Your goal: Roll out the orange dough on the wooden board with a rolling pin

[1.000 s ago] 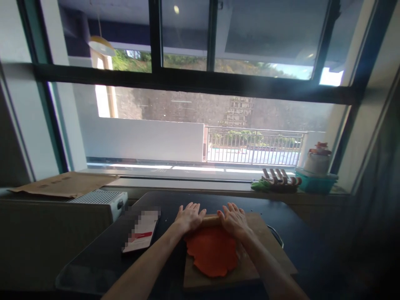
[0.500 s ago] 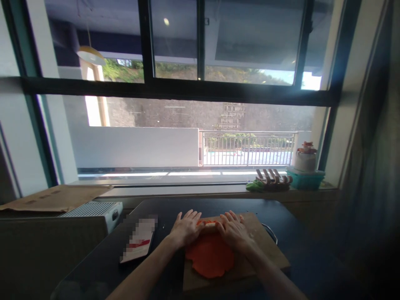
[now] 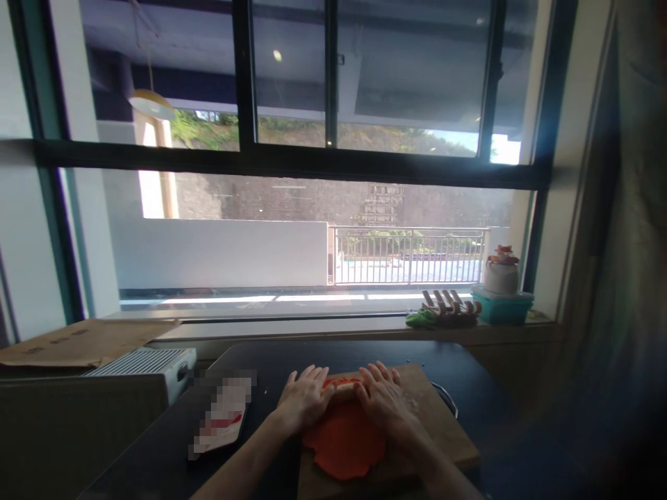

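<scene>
A flat sheet of orange dough [image 3: 344, 444] lies on a wooden board [image 3: 435, 434] on the dark table [image 3: 271, 361]. A wooden rolling pin [image 3: 344, 393] rests across the dough's far part. My left hand [image 3: 303, 399] lies palm down on the pin's left end, fingers spread. My right hand [image 3: 383, 397] presses flat on its right end. A strip of orange dough shows just beyond the pin, between my hands.
A white and red packet [image 3: 221, 417] lies left of the board. A white appliance [image 3: 151, 364] and cardboard [image 3: 83, 342] sit at the left. On the window sill stand a teal tub [image 3: 501, 307] and wooden and green items [image 3: 442, 312]. A metal handle [image 3: 447, 399] pokes out right of the board.
My hands and the pin have rolled slightly back over the dough, so a strip of orange now shows past the pin. The camera has tilted and shifted a little.
</scene>
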`<state>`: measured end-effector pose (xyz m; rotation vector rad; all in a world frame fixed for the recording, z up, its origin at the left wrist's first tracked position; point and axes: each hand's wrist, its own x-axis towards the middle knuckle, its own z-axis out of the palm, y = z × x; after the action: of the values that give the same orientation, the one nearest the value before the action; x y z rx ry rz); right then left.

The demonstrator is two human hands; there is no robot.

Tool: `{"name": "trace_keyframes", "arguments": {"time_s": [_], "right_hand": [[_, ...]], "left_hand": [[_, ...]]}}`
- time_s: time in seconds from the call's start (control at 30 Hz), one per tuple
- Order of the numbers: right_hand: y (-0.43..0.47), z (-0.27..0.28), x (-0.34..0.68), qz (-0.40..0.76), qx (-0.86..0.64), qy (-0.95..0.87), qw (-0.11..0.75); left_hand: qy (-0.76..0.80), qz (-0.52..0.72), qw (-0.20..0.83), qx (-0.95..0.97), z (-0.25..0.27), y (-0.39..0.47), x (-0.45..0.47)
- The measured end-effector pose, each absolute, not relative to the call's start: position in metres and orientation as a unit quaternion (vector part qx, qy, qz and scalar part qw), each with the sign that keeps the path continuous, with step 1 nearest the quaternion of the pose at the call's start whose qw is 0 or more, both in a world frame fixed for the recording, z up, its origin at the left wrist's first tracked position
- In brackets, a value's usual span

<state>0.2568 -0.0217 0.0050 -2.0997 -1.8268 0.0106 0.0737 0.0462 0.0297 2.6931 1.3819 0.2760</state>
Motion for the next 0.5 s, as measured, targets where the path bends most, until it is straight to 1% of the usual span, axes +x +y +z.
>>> {"name": "trace_keyframes", "arguments": {"time_s": [0.1,0.2,0.33,0.5], "right_hand": [[-0.042,-0.002,0.259,0.001,-0.731,-0.656,0.187],[-0.041,0.001,0.261,0.007,-0.729,-0.66,0.183],[-0.015,0.018,0.259,0.031,-0.741,-0.651,0.161],[0.013,0.03,0.255,0.015,-0.748,-0.642,0.167]], "left_hand": [[0.422,0.101,0.037,0.9,0.026,0.033,0.067],[0.416,0.108,0.042,0.902,0.025,0.035,0.066],[0.453,0.163,0.086,0.872,0.025,0.059,0.076],[0.475,0.222,0.134,0.841,0.022,0.098,0.084]]}}
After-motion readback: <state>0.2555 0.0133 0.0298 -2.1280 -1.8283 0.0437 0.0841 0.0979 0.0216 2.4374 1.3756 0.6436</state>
